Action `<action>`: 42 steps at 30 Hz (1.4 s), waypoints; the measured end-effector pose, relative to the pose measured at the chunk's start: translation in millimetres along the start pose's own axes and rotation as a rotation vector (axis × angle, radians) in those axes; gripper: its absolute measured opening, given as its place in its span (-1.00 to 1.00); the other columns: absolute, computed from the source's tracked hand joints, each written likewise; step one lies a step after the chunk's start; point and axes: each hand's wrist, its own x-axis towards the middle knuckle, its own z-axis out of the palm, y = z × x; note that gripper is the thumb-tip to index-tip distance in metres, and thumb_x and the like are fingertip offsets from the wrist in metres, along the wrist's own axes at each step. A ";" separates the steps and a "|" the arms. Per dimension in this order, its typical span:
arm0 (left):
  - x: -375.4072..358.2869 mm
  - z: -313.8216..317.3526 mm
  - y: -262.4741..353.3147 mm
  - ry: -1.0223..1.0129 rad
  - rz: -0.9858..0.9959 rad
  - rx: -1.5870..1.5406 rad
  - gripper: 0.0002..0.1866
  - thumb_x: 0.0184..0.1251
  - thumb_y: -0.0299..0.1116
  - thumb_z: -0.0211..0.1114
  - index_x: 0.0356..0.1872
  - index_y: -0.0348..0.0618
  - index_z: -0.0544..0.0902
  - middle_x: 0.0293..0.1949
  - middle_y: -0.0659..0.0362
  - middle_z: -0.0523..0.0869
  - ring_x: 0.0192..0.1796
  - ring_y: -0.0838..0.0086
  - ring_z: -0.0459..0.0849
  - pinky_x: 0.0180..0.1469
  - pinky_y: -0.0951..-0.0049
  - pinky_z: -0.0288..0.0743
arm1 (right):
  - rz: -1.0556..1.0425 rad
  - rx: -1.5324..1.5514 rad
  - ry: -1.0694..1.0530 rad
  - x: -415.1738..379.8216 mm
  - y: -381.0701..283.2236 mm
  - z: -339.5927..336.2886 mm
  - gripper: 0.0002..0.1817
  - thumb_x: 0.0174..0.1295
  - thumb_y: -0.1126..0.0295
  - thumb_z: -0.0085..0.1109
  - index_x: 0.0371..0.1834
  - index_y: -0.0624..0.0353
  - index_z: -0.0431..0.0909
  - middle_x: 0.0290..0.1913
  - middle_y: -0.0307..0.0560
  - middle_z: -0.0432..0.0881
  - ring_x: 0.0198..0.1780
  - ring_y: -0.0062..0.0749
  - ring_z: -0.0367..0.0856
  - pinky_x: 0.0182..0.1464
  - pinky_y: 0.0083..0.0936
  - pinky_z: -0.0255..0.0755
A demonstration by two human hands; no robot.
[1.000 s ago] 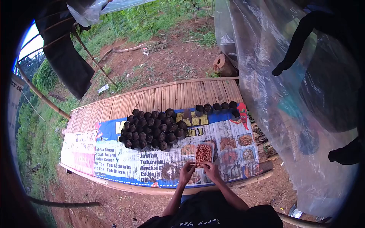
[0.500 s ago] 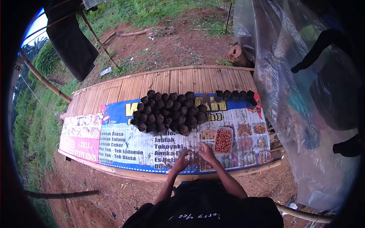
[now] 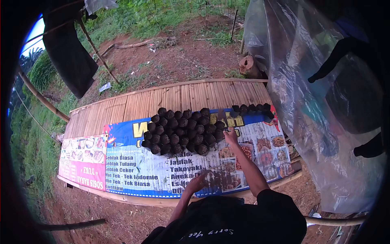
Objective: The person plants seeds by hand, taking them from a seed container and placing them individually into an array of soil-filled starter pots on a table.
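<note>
A cluster of several small black bags filled with soil (image 3: 180,132) stands on a printed banner (image 3: 134,164) that covers a bamboo-slat table (image 3: 170,97). My right hand (image 3: 230,136) reaches forward to the cluster's right edge, fingertips pinched close by the nearest bags; whether it holds anything is too small to tell. My left hand (image 3: 198,183) rests on the banner near the front edge with nothing in it. A clear tray of reddish-brown seeds (image 3: 245,151) lies on the banner, partly hidden behind my right forearm. A short row of more black bags (image 3: 250,108) stands at the back right.
A clear plastic sheet (image 3: 308,101) hangs close on the right. A tree stump (image 3: 248,65) sits behind the table. A dark cloth (image 3: 67,53) hangs on bamboo poles at the left. Red earth and grass surround the table.
My right hand has left the tray and stretched forward to the bag cluster. My left hand has stayed low on the banner. The camera view has shifted slightly.
</note>
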 end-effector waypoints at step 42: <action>13.5 -13.7 23.1 0.500 -0.039 -0.304 -0.43 0.23 -0.07 0.39 0.10 -0.32 0.53 -0.25 -0.16 0.70 -0.29 0.13 0.73 -0.20 0.25 0.59 | -0.431 -0.213 -0.007 -216.0 -12.0 -1.0 -0.83 0.31 0.36 0.05 -0.30 0.25 0.52 -0.48 0.23 0.63 -0.41 0.19 0.64 -0.36 0.00 0.49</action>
